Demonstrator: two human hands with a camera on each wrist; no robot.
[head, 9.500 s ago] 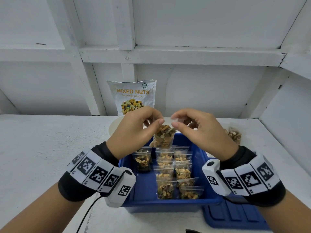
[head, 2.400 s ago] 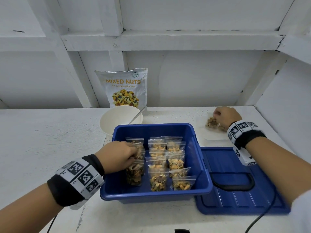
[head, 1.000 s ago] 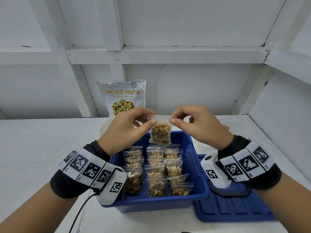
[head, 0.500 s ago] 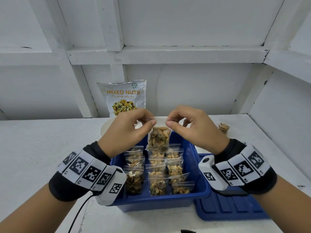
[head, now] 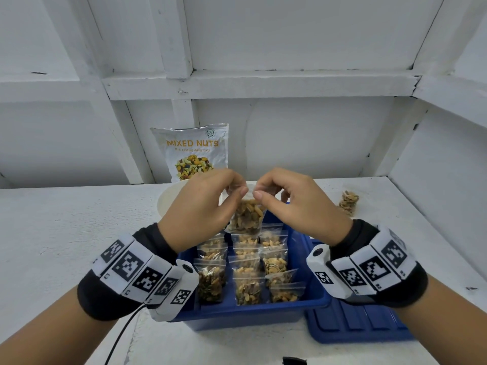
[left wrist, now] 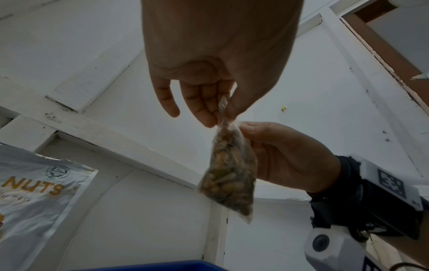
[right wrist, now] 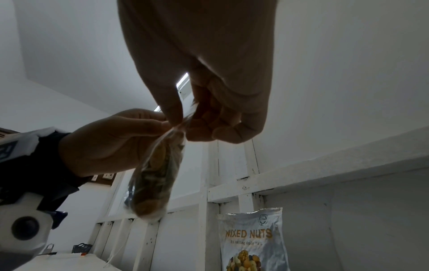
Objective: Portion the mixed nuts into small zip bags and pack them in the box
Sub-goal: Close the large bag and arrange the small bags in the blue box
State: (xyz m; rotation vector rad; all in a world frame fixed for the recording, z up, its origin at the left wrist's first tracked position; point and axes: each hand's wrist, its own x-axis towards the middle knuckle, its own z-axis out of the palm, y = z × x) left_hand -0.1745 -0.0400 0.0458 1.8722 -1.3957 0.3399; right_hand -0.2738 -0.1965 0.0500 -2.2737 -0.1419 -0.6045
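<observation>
A small clear zip bag (head: 246, 216) filled with nuts hangs above the far end of the blue box (head: 245, 309). My left hand (head: 208, 204) pinches its top edge on the left, and my right hand (head: 287, 201) pinches the same edge on the right, thumbs nearly meeting. The left wrist view shows the zip bag (left wrist: 230, 176) dangling from my left hand's fingertips (left wrist: 209, 117); the right wrist view shows the zip bag (right wrist: 155, 176) edge-on. Several filled bags (head: 250, 272) stand in rows inside the box. Another filled bag (head: 348, 201) lies on the table at the right.
The large MIXED NUTS pouch (head: 193, 152) leans on the back wall. A white bowl (head: 168, 201) sits behind my left hand. The blue lid (head: 361, 327) lies right of the box. White walls close in at the back and right.
Since 2.4 s ago my right hand fetched a filled bag from the right and both hands raised it over the box. In the last second my thumbs have moved closer together along its top.
</observation>
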